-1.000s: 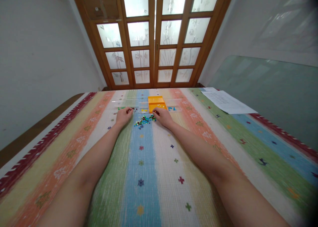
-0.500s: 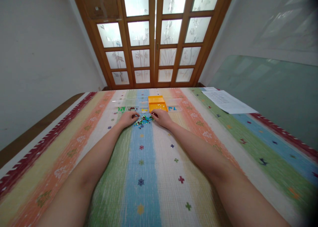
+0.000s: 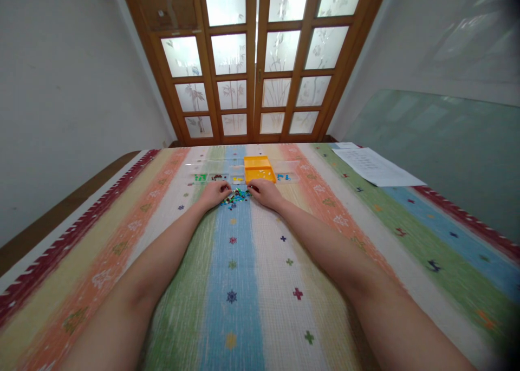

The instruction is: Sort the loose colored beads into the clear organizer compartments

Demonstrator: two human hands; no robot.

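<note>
A loose pile of tiny green, blue, dark and pale pieces [image 3: 236,196] lies on the blue stripe of the cloth. At its left edge is my left hand [image 3: 215,194], fingers curled together; anything between them is too small to make out. My right hand [image 3: 263,192] rests at the pile's right edge, its fingertips pinched, their contents also unclear. Just beyond stands an open yellow box [image 3: 260,174] with small pale pieces inside. Clear trays beside it hold green pieces [image 3: 200,177], dark red pieces [image 3: 219,177], yellow pieces [image 3: 238,179] and blue pieces [image 3: 283,177].
The striped tablecloth [image 3: 231,252] covers the table. Printed white sheets [image 3: 374,167] lie at the far right. Behind the table are wooden doors with glass panes [image 3: 254,78], and a pale green glass panel [image 3: 442,143] leans at the right.
My left hand has shifted slightly right, nearer the pile. My right hand has barely moved, and the whole view has shifted a little.
</note>
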